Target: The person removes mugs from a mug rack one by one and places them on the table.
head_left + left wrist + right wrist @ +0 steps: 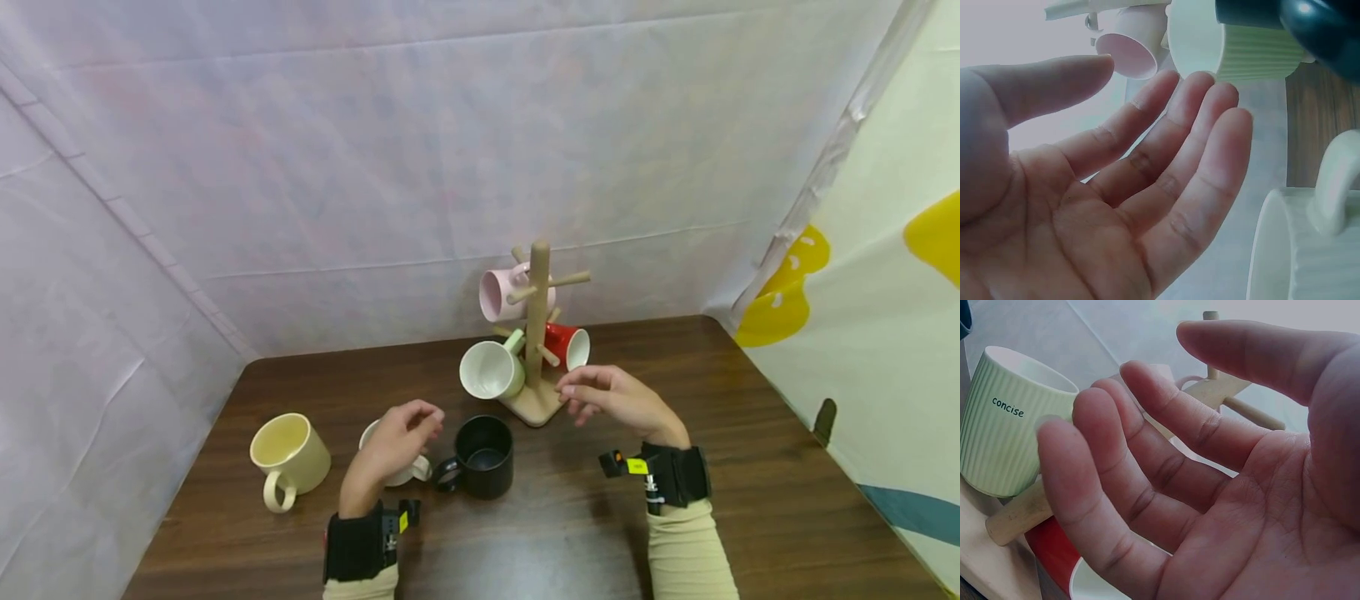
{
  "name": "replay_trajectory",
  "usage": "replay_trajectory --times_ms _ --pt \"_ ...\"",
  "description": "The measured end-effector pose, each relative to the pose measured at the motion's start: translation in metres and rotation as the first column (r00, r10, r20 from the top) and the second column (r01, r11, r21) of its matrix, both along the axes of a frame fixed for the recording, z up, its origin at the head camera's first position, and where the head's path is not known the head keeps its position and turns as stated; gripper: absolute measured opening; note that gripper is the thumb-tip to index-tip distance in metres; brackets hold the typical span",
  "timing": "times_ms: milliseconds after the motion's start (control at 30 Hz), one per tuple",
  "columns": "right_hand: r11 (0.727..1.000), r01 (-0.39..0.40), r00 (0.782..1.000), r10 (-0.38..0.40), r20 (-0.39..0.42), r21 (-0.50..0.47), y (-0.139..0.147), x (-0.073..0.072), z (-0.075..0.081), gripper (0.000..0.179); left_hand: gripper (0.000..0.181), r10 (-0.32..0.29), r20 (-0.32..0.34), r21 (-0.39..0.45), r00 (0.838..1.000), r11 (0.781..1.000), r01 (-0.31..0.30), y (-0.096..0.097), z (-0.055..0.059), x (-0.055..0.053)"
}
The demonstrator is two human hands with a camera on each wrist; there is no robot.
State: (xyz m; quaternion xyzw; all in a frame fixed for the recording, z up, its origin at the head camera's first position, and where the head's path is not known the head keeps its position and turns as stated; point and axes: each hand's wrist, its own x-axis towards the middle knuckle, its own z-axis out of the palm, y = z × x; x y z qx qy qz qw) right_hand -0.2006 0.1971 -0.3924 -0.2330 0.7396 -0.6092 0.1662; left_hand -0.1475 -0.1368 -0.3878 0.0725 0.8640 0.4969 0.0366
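Note:
My left hand [396,442] hovers over a white ribbed mug [1316,250], partly covering it in the head view; its fingers are relaxed and the palm holds nothing. Just right of it a black mug [483,458] stands upright, handle pointing left. My right hand [611,400], also relaxed and bare, is beside the front right of a wooden mug tree [537,325]. On the tree hang a pink mug [501,296] high up, a light green mug [1013,425] marked "concise" at lower left, and a red mug [566,346] at lower right, close to the right fingertips.
A pale yellow mug [291,454] stands at the left of the dark wooden table [570,533], its handle toward the front. Several pegs, such as the upper right peg [572,278], stick out from the tree. White cloth [360,183] hangs behind the table.

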Motion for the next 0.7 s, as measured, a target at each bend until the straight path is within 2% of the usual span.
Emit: replay_trajectory --times_ms 133,467,700 --pt "1.000 0.002 1.000 -0.002 0.005 -0.002 0.000 -0.001 -0.001 0.032 0.021 -0.001 -0.007 -0.005 1.000 1.000 0.001 0.000 0.002 -0.003" --pt "1.000 0.001 1.000 -0.001 -0.001 0.012 0.000 -0.001 -0.001 0.032 0.027 0.027 -0.027 -0.097 0.999 0.995 -0.029 -0.001 0.007 -0.011" --pt "1.000 0.002 1.000 -0.002 -0.004 0.012 0.000 -0.002 -0.001 0.032 0.032 0.045 -0.095 -0.108 0.994 0.993 -0.055 0.002 0.009 -0.016"
